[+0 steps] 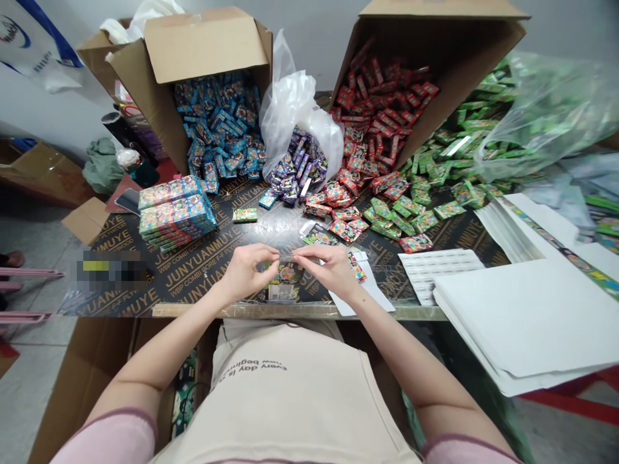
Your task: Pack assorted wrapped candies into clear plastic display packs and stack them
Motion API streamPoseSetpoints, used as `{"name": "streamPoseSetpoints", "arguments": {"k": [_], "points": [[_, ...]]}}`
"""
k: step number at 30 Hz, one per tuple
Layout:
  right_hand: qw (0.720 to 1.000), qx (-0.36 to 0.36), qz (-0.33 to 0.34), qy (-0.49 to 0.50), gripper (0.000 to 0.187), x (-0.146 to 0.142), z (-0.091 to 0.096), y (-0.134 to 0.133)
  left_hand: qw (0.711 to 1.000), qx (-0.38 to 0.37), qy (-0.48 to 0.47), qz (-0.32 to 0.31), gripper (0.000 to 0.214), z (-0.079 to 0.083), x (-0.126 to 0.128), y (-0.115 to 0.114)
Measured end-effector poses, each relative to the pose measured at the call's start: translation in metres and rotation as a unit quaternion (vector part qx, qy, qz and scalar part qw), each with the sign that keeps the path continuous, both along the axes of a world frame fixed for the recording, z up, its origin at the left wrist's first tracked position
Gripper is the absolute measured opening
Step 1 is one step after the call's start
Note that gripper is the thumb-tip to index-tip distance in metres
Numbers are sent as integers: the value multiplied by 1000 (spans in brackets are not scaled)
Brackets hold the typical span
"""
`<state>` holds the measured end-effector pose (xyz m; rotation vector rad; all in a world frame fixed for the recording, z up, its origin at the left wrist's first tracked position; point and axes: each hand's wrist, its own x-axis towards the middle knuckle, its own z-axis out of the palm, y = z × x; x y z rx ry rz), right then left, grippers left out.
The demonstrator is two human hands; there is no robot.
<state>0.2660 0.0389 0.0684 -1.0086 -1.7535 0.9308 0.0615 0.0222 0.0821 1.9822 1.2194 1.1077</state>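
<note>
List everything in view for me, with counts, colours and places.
clear-wrapped packet: one, dark and green, between hands
blue packs: many, left carton
purple packs: many, centre rear
red packs: many, right carton, spilling forward
green packs: many, right rear
stacked packs: one block, multicoloured, left
cartons: several, brown, rear and left floor
plastic bags: at least two, translucent, centre and right rear
dotted sheet: one, white, right
paper stack: one, white, far right
bottle: one, dark green, white top, left rear
tabletop: one, black, gold lettering, beneath
apron: one, cream, front
left hand, right hand: two, bare, centre
</note>
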Motion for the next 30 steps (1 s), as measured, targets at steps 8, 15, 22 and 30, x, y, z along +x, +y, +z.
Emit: {"name": "streamPoseSetpoints", "arguments": {"k": [8, 15, 22, 30], "points": [[993, 111, -39, 2, 23, -2, -38, -24, 994, 50, 76, -63, 15, -16, -8, -2], [996, 85, 18, 3, 23, -34, -24, 33, 990, -43, 133, 26, 33, -10, -24, 21], [937, 103, -22, -332, 41, -80, -88, 170, 935, -151, -65, 313, 45, -78, -118, -4], [848, 169, -11, -503, 46, -108, -114, 210, 944, -70, 264, 183, 58, -114, -103, -38]]}}
